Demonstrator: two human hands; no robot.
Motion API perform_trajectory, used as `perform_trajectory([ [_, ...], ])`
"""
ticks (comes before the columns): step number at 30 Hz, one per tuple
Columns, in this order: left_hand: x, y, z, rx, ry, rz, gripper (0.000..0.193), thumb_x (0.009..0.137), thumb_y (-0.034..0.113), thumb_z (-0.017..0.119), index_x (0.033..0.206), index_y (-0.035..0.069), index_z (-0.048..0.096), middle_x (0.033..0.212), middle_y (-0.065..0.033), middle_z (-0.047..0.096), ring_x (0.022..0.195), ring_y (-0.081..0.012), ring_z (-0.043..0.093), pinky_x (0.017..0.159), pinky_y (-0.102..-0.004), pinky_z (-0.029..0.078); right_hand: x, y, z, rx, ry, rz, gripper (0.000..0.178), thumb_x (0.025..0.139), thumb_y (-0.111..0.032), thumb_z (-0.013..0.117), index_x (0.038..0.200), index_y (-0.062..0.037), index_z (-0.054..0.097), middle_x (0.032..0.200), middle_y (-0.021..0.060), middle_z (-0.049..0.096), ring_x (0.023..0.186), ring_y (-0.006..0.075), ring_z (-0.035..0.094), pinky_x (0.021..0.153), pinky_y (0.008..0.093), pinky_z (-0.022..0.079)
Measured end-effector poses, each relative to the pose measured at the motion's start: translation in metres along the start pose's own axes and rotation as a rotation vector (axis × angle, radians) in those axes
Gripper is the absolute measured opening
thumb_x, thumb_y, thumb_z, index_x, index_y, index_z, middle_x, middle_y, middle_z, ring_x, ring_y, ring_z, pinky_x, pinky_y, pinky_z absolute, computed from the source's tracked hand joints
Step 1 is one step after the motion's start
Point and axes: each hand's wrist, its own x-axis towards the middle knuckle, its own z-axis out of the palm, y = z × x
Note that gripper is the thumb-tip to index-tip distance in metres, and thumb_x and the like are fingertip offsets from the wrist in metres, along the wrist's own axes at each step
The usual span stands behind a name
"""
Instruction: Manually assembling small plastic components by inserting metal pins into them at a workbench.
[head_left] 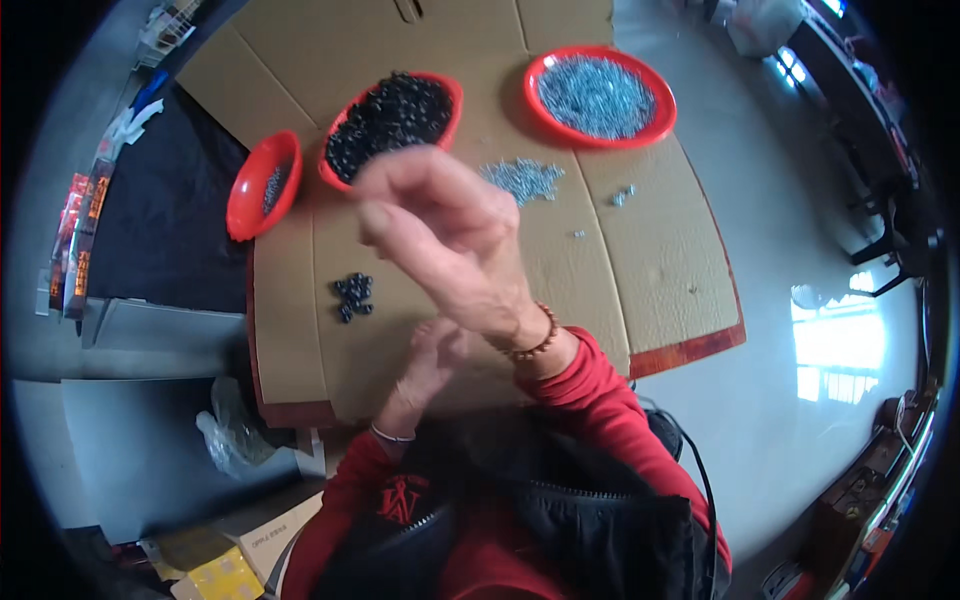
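My right hand (445,230), with a beaded bracelet (540,338) at its wrist, is raised over the middle of the cardboard-covered table. Its thumb and forefinger curl toward each other in a pinch; anything between their tips is too small to make out. Lower down, my left hand (436,350) is blurred near the table's front, its fingers partly hidden by my right wrist. A cluster of small black parts (353,296) lies left of it. Beyond my right hand is a loose pile of small silvery screw-like pieces (525,181).
Red bowls hold parts: a small bowl (245,205) with a few dark pieces, another (455,95) heaped with black parts (395,115), and a third (667,110) full of silvery pieces (597,97). Several loose pieces (622,196) lie at right. A clear plastic bag (235,435) is lower left.
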Motion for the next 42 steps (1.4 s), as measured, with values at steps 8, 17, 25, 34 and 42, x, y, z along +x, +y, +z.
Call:
perform_trajectory([
  [8, 0.006, 0.040, 0.016, -0.264, -0.189, 0.005, 0.011, 0.085, 0.015, 0.055, 0.089, 0.006, 0.058, 0.071, -0.0024, 0.052, 0.054, -0.0073, 0.040, 0.045, -0.0199, 0.030, -0.067, 0.073, -0.076, -0.460, -0.111, 0.368, 0.016, 0.081, -0.005, 0.056, 0.096, -0.0007, 0.055, 0.087, 0.0016, 0.051, 0.076, 0.0063, 0.045, 0.067, 0.0199, 0.038],
  [17, 0.026, 0.050, 0.007, -0.192, -0.347, -0.134, 0.012, 0.086, 0.017, 0.055, 0.085, 0.006, 0.059, 0.066, 0.0017, 0.050, 0.050, -0.0038, 0.037, 0.044, -0.0176, 0.030, -0.076, 0.095, -0.060, -0.498, -0.188, 0.467, 0.028, 0.078, -0.006, 0.062, 0.104, 0.0003, 0.054, 0.092, 0.0038, 0.049, 0.075, 0.0086, 0.043, 0.069, 0.0212, 0.038],
  [25, 0.004, 0.046, 0.017, -0.094, -0.373, -0.135, 0.015, 0.086, 0.020, 0.057, 0.082, 0.005, 0.058, 0.063, 0.0031, 0.046, 0.049, -0.0037, 0.035, 0.044, -0.0179, 0.028, -0.100, 0.084, -0.055, -0.493, -0.161, 0.387, 0.016, 0.079, 0.000, 0.060, 0.095, -0.0008, 0.058, 0.093, 0.0067, 0.052, 0.080, 0.0117, 0.051, 0.069, 0.0238, 0.042],
  [34, -0.008, 0.031, 0.023, -0.229, -0.242, -0.124, 0.014, 0.086, 0.017, 0.054, 0.088, 0.004, 0.058, 0.071, -0.0010, 0.053, 0.057, -0.0068, 0.042, 0.046, -0.0200, 0.032, -0.110, 0.076, -0.062, -0.272, 0.062, 0.442, 0.006, 0.080, 0.002, 0.058, 0.084, 0.0000, 0.060, 0.084, 0.0029, 0.056, 0.075, 0.0110, 0.049, 0.066, 0.0225, 0.040],
  [42, 0.000, 0.024, 0.020, -0.074, -0.202, 0.018, 0.019, 0.085, 0.008, 0.049, 0.102, 0.001, 0.052, 0.099, -0.0132, 0.058, 0.083, -0.0197, 0.058, 0.066, -0.0247, 0.045, -0.116, 0.081, -0.094, 0.314, 0.295, 0.705, 0.010, 0.081, -0.001, 0.058, 0.090, -0.0005, 0.062, 0.082, 0.0070, 0.062, 0.065, 0.0138, 0.055, 0.059, 0.0251, 0.045],
])
